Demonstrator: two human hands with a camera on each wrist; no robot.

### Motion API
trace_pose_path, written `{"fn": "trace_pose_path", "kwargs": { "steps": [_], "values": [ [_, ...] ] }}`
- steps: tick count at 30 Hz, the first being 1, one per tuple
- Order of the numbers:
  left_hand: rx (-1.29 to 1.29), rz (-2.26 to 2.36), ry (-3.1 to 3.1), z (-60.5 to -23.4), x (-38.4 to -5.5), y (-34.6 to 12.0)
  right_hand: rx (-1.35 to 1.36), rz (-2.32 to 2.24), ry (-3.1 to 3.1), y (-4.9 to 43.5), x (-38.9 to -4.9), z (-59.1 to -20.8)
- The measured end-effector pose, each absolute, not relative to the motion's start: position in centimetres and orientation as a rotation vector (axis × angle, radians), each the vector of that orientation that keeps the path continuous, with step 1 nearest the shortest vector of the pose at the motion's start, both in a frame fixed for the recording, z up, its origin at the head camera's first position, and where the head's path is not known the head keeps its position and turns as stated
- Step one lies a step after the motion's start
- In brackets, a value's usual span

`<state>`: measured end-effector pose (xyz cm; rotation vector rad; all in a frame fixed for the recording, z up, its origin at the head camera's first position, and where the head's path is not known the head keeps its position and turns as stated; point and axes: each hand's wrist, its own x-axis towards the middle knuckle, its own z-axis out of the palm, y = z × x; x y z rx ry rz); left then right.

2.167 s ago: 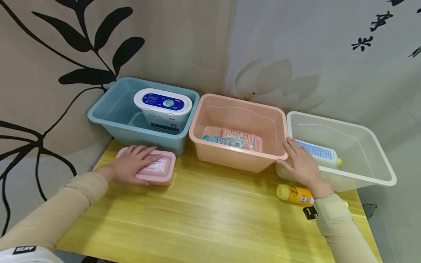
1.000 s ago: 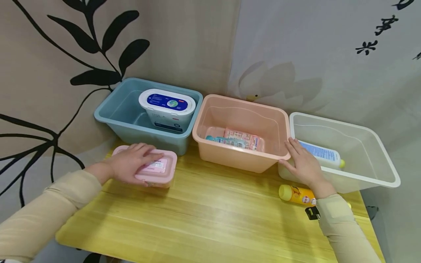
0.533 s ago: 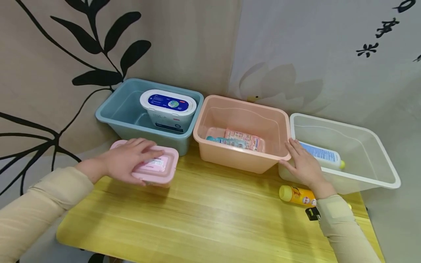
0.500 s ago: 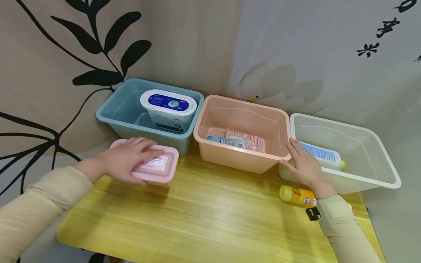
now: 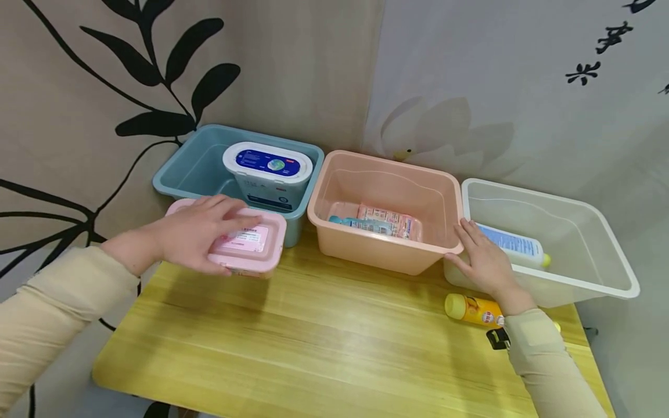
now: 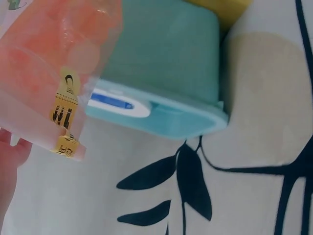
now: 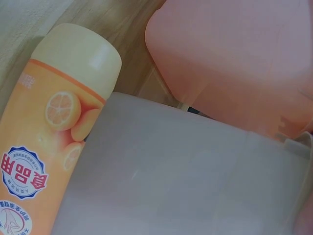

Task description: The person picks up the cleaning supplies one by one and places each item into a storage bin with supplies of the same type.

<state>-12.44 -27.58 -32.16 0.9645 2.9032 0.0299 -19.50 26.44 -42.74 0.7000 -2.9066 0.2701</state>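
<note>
While the left hand [image 5: 201, 232] is reaching palm-down to the left of the peach tub [image 5: 376, 255], it is gripping a pink-lidded box [image 5: 248, 238], its fingers clamping over the lid and its thumb showing at the near edge; some fingertips are hiding from view. The box is hanging above the desk [image 5: 334, 342], left of the peach tub, and its shadow is falling on the wood below. In the left wrist view, the box's clear side is showing pinkish-orange contents and a yellow sticker with dark print.

At the peach tub's right rim, the right hand [image 5: 486, 261] is resting, its fingers lying straight and close together, with the thumb standing apart; it is gripping nothing.

Inside the peach tub, a pink packet [image 5: 399, 220] is lying partly behind a small blue bottle [image 5: 360, 225]. Just left of the peach tub, a blue tub [image 5: 198, 162] is holding a white-lidded canister [image 5: 274, 183]. Just right of the peach tub, a white tub [image 5: 528, 197] is holding a white bottle [image 5: 514, 247] with a blue label and a yellow cap.

Nearer the person and to the right of the peach tub, a yellow bottle [image 5: 475, 310] is lying on its side, the right sleeve [image 5: 543, 348] partly covering it. Behind the peach tub, a pale fabric backdrop [image 5: 303, 69] is hanging, printed on its left with dark leaves.
</note>
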Motion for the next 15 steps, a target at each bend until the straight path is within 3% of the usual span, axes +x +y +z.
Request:
{"fn": "trace_pose_path", "kwargs": {
  "steps": [15],
  "values": [
    [0.883, 0.04, 2.941, -29.1, -13.6, -27.3, 0.687, 0.276, -2.897, 26.4, -19.2, -43.2]
  ]
}}
